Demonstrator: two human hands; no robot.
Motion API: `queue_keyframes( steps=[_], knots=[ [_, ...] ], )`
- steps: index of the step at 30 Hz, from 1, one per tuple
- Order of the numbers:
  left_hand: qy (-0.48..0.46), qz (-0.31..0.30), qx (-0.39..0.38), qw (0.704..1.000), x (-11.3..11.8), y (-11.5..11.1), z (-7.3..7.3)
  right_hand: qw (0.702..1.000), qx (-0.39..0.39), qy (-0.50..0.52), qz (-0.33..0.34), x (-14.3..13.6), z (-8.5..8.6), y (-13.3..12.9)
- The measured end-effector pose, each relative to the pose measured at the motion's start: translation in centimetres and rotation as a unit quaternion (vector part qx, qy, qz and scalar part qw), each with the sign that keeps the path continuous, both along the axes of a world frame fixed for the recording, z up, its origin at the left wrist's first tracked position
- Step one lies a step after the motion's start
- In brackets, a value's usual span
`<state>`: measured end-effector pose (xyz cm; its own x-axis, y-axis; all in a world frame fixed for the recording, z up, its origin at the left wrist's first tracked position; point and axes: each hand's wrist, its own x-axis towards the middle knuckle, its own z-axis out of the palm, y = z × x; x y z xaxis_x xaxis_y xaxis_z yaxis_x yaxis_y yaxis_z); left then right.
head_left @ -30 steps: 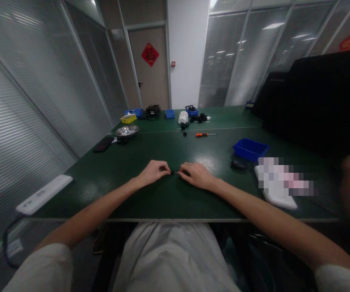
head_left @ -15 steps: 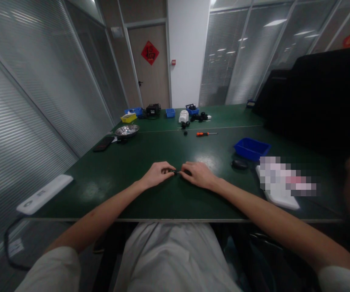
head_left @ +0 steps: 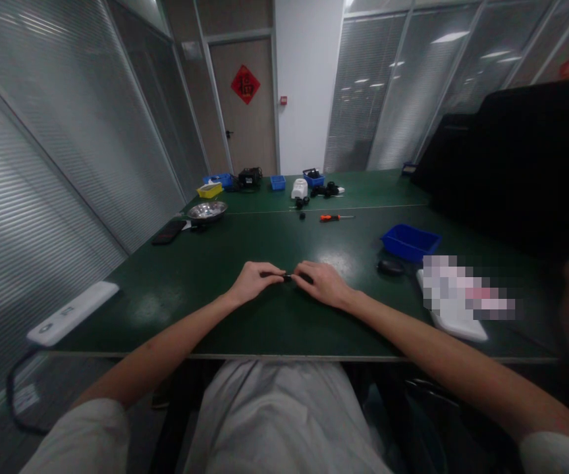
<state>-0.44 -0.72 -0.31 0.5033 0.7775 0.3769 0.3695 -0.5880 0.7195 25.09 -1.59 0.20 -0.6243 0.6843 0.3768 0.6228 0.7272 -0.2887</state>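
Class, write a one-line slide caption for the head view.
The left hand pinches a small black part beside the right hand at a green table.

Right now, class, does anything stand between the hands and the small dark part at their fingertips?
Nothing visible does. The left hand pinches the small dark part; the right hand is close beside it, contact too small to tell.

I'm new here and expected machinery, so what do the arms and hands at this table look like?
They are a person's: left hand and right hand bare, without gloves, as are the forearms. Short, pale sleeves show near the bottom corners. No watch is visible.
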Motion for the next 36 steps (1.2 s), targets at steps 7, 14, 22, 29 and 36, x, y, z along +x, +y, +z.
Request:
queue_keyframes(
  steps=[7, 14, 22, 29, 36],
  knots=[
    [0.060, -0.020, 0.031, 0.998, 0.2, -0.2, 0.3, 0.998, 0.008, -0.062, 0.002, -0.3, -0.1, -0.1],
    [0.052, -0.024, 0.009, 0.998, 0.7, -0.4, 0.2, 0.997, 0.020, -0.078, -0.001, -0.6, -0.3, -0.3],
    [0.029, -0.011, -0.001, 1.000, 1.0, -0.5, -0.1, 0.998, -0.005, -0.058, -0.003, -1.1, 0.0, -0.5],
    [0.029, -0.006, 0.018, 0.999, 0.9, -0.9, 0.5, 0.998, -0.006, -0.060, -0.005, -0.9, 0.2, -0.5],
    [0.070, 0.035, 0.080, 0.994, 0.2, 0.5, 0.2, 0.998, -0.002, -0.059, -0.004, -0.9, -0.1, -0.3]
  ],
)
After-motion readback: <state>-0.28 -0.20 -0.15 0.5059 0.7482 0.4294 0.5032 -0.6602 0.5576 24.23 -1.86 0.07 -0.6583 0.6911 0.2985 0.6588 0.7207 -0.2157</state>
